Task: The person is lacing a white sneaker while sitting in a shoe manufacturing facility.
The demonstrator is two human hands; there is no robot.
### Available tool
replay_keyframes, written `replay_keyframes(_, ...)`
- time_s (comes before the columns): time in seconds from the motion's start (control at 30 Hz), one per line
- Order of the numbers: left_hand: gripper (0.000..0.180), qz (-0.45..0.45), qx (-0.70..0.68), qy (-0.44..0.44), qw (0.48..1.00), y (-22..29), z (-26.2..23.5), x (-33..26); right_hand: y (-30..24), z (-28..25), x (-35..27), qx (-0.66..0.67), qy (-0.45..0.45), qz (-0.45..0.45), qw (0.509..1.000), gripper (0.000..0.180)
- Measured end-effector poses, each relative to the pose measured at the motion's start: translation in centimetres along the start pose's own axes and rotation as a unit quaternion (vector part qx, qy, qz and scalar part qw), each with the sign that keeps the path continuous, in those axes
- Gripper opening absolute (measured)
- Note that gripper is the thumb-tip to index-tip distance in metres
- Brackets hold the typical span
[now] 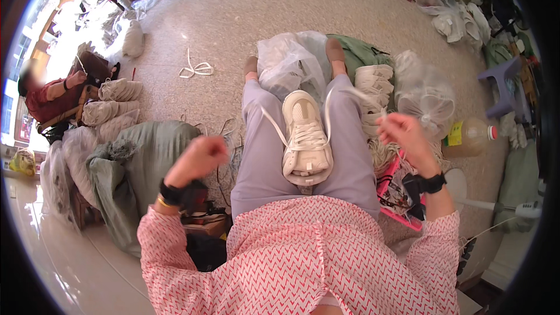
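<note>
At frame centre we are resting a cream lace-up sneaker [308,137] between our thighs [260,150], probably light, soft and best held by its sides, our right grip [402,132] apparently pinching its limp shoelace [328,121], our left grip [204,155] curled, contents unclear.

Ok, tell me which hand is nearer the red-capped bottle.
Right. The right hand is just left of the bottle in the picture, apart from it; the left hand is far across, beyond the shoe.
</note>
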State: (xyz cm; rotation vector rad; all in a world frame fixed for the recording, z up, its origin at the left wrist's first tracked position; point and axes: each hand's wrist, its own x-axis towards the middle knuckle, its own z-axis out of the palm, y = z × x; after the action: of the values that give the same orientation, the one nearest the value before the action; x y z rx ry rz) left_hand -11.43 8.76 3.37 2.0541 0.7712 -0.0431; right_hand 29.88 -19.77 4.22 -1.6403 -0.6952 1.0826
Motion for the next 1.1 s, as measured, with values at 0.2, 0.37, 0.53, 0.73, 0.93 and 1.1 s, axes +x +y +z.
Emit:
replay_keyframes(0.2, 0.011, 0.014, -0.114, -0.048, 0.992, 5.5, 7.5, 1.1, 0.0, 7.3, -0.4, -0.123, -0.122, 0.025, 0.985, 0.02)
replay_keyframes(0.37, 0.012, 0.039, -0.123, 0.021, 0.991, 6.2, 9.2, 3.4, 0.5, 9.3, 2.3, -0.211, -0.063, -0.183, 0.958, 0.014)
replay_keyframes(0.53, 0.011, 0.025, -0.246, 0.046, 0.968, 5.4, 10.2, 4.5, 2.2, 9.3, 2.5, -0.069, -0.041, -0.142, 0.987, 0.011)
replay_keyframes(0.73, 0.01, 0.022, -0.264, 0.043, 0.963, 5.3, 10.4, 4.6, 2.9, 9.2, 1.3, 0.035, -0.057, -0.046, 0.997, 0.016)
replay_keyframes(0.93, 0.009, 0.037, -0.253, 0.055, 0.965, 5.3, 10.5, 4.6, 3.2, 9.7, 0.9, 0.057, -0.051, -0.047, 0.996, 0.015)
replay_keyframes(1.1, 0.008, 0.012, -0.327, 0.029, 0.945, 5.2, 10.8, 4.6, 3.6, 9.9, 1.1, 0.056, -0.046, -0.048, 0.996, 0.013)
